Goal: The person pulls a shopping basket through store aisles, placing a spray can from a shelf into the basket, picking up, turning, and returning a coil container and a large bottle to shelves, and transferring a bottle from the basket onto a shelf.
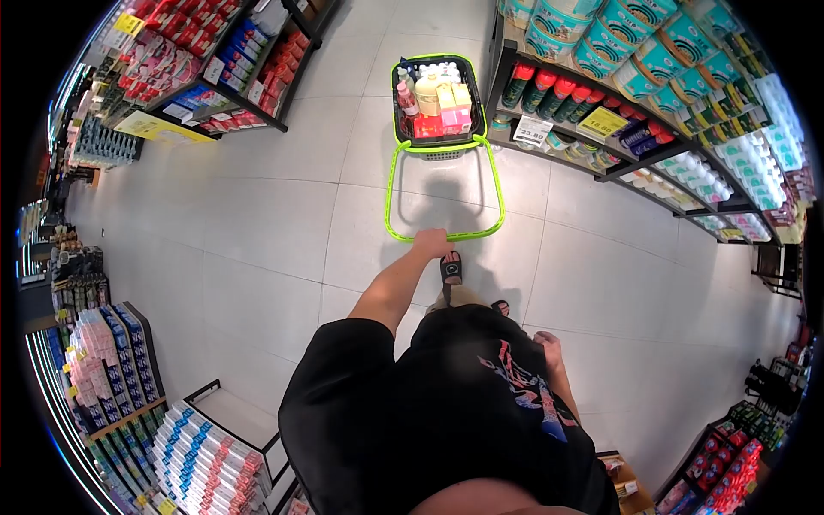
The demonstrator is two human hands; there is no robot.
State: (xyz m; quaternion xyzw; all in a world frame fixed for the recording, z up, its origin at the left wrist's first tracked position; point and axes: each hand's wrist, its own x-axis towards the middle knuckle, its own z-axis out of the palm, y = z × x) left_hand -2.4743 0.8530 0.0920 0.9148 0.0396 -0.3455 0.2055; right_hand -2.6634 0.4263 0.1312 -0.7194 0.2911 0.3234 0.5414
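Observation:
My left hand [433,243] is closed around the end of the long green handle [389,193] of a shopping basket. The black basket [440,148] with a bright green rim is on the floor ahead of me. Inside it are a pink bottle [406,100], a cream-coloured bottle [427,94], a yellow-and-pink box [455,105], a red package [433,129] and several white items at the far end. My right hand [549,348] hangs by my right side with its fingers curled in. Nothing shows in it, and it touches no goods.
On the right, close to the basket, a shelf unit holds teal tubs [601,47] and red-capped cans [562,90]. Another shelf [232,81] of packaged goods stands ahead on the left. A display of stacked boxes [206,463] is near my left side. Pale tiled floor [257,223] lies between.

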